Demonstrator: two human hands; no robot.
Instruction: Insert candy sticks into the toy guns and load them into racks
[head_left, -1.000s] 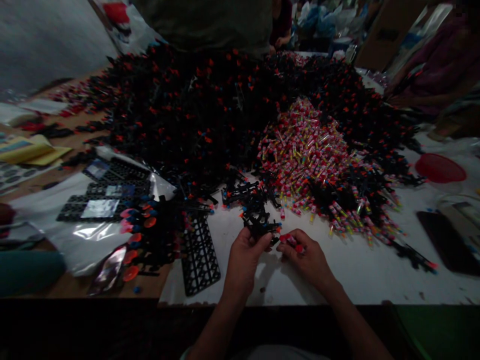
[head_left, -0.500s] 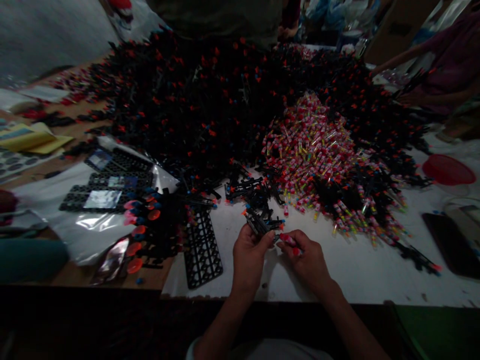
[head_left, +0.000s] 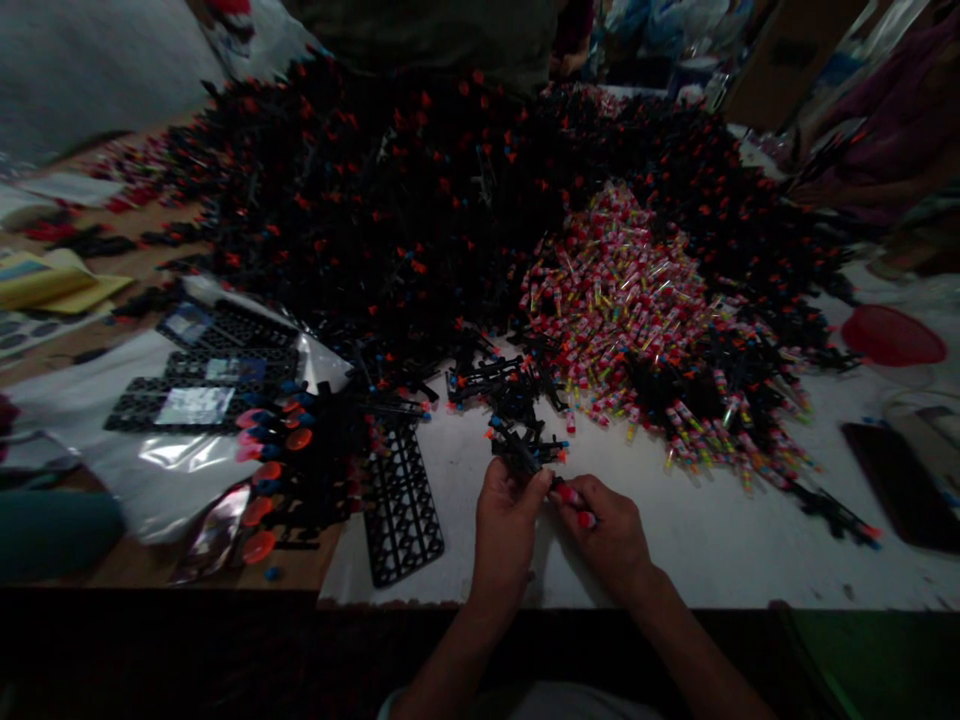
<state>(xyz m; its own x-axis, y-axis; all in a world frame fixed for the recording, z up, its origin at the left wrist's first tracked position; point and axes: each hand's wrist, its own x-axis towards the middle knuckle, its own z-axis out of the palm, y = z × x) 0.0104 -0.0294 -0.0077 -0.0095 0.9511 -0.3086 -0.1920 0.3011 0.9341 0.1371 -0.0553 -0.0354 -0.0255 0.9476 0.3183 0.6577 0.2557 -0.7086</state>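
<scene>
Close to the table's front edge, my left hand (head_left: 507, 525) is closed around a small black toy gun (head_left: 517, 448) with an orange tip pointing away from me. My right hand (head_left: 611, 535) pinches a small tube with a red cap (head_left: 570, 495) against the toy gun's near end. A second red cap (head_left: 586, 519) shows at the same fingers. Whether the tube is joined to the gun is hidden by my fingers. Just beyond lie several loose black toy guns (head_left: 517, 385). A pile of pink and yellow tubes (head_left: 622, 290) rises to the right.
A large heap of black toy guns (head_left: 360, 200) covers the table's back. On the left are a black perforated tray (head_left: 405, 510), toy guns with orange discs (head_left: 298, 440) and plastic bags (head_left: 142, 480). At right lie a phone (head_left: 904, 485) and a red lid (head_left: 892, 335). Other people stand across the table.
My right hand has moved slightly down and closer to my left hand, bringing the red-capped tube tight against the toy gun. The whole view has shifted a little.
</scene>
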